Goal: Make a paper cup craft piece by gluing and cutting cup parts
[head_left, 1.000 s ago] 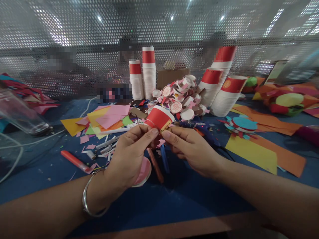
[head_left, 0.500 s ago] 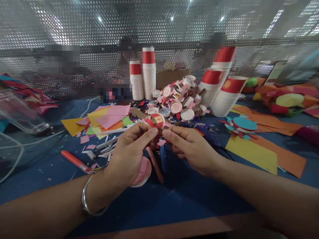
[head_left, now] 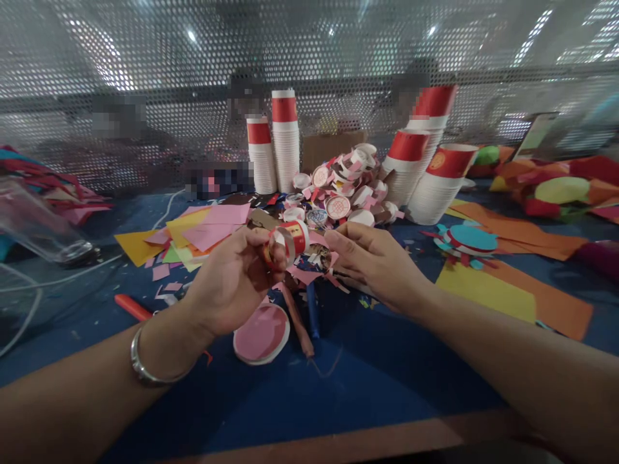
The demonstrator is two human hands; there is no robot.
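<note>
A red-and-white paper cup piece [head_left: 298, 236], curled like a ring, is pinched in the fingers of my left hand [head_left: 220, 274]. My right hand [head_left: 374, 261] is just to its right, fingers bent and thumb near the forefinger. Whatever lies between those right fingertips is too small to make out. Pink paper scraps [head_left: 305, 276] show below and between the hands. Under my left wrist lies a round disc [head_left: 262, 334] with a pink face and white rim. A brown stick-like roll [head_left: 298, 322] and a blue one [head_left: 313, 312] lie beside it.
Paper cup stacks [head_left: 285, 148] stand behind, with more stacks [head_left: 438, 187] at right. Between them is a heap of cut cup bottoms [head_left: 338, 206]. Coloured paper sheets [head_left: 213, 229] lie left, orange and yellow sheets [head_left: 488, 290] right. A clear container [head_left: 43, 219] leans at far left.
My hands have moved apart, the left one shifting left with the cup piece, now turned to show its ring shape. More of the pink-faced disc and the scraps is visible.
</note>
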